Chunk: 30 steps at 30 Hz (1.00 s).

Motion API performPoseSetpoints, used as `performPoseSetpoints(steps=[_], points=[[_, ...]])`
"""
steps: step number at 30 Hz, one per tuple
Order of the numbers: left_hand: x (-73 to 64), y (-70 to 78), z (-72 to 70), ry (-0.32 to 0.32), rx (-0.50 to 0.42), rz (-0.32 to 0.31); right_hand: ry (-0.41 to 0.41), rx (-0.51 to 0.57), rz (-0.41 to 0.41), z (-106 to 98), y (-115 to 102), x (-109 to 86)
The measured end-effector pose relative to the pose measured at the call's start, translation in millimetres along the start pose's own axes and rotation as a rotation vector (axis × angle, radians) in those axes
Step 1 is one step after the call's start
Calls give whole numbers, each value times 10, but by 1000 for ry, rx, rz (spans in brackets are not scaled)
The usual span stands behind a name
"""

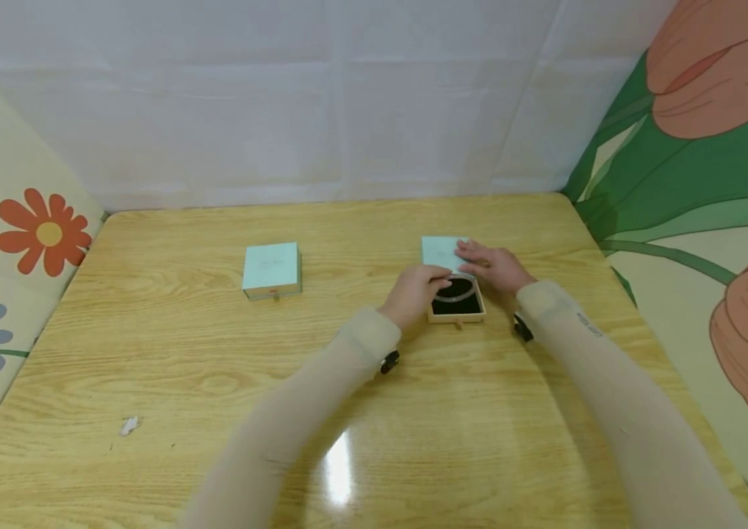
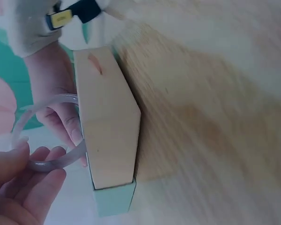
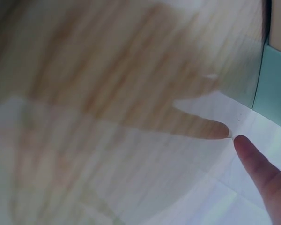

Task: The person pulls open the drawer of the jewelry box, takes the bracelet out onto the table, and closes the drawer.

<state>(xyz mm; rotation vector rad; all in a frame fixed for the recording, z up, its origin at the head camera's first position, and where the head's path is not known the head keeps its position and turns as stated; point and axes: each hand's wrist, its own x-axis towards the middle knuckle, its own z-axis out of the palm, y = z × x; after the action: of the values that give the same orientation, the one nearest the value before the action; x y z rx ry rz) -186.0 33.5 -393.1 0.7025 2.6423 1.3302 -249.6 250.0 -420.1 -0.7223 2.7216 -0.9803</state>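
My left hand (image 1: 411, 295) pinches a pale translucent bangle (image 2: 21, 123) between thumb and fingers. The bangle is tilted, partly raised over a pulled-out drawer (image 1: 456, 319) with a black lining. This drawer belongs to a light-blue box (image 1: 438, 252) at the right of the table. My right hand (image 1: 493, 269) lies on the right side of the box top, fingers extended and holding nothing. In the right wrist view, the fingers of the right hand (image 3: 270, 180) show beside the box's blue side (image 3: 273, 86).
A second light-blue box (image 1: 272, 268), its drawer closed, stands to the left on the wooden table (image 1: 182, 353). A small white patch (image 1: 129, 425) marks the table at front left. A white cloth (image 1: 268, 117) hangs behind, with flower-patterned panels (image 1: 691, 228) at both sides.
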Motion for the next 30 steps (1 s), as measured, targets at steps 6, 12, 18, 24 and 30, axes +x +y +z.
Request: performPoseSetpoints(steps=[6, 12, 18, 24, 30], points=[[-19, -80, 30, 125, -440, -188, -19, -13, 42, -4, 3, 13], [-22, -145, 37, 191, -704, -292, 3, -15, 17, -8, 5, 0], [-70, -194, 16, 224, -910, -374, 7, -9, 7, 3, 33, 5], [-133, -203, -14, 261, -1078, -388, 23, -8, 1, 17, 37, 14], [-161, -248, -26, 348, -1189, -402, 27, -20, 9, 13, 27, 15]])
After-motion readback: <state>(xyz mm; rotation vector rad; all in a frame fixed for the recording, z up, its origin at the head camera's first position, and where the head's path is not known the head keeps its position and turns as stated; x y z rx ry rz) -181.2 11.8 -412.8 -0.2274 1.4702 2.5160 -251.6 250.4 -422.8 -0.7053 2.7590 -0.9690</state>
